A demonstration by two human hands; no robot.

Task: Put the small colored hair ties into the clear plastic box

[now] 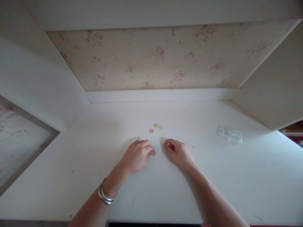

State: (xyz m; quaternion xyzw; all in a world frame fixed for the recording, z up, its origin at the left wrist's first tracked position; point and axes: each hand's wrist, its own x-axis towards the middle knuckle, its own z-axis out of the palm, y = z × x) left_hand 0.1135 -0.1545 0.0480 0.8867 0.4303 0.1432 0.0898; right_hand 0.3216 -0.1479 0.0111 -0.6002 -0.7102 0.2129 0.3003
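My left hand [139, 154], with silver bangles [102, 194] on its wrist, rests low over the white desk. Its fingers are closed on a small thin ring [153, 153] that shows at the thumb tip. To the right, my right hand [178, 153] has thumb and forefinger pinched together; whether they hold anything is too small to tell. Beyond both hands lie several small thin rings: a yellowish pair [155, 125], another overlapping yellowish pair [160, 127] and a pinkish one [151, 130]. Their material cannot be made out.
A clear plastic case [229, 134] lies on the desk [151, 195] at the right. White side panels [47, 72] and a low ledge [156, 94] under floral wallpaper [142, 60] bound the desk. An overhanging panel [151, 15] spans the top.
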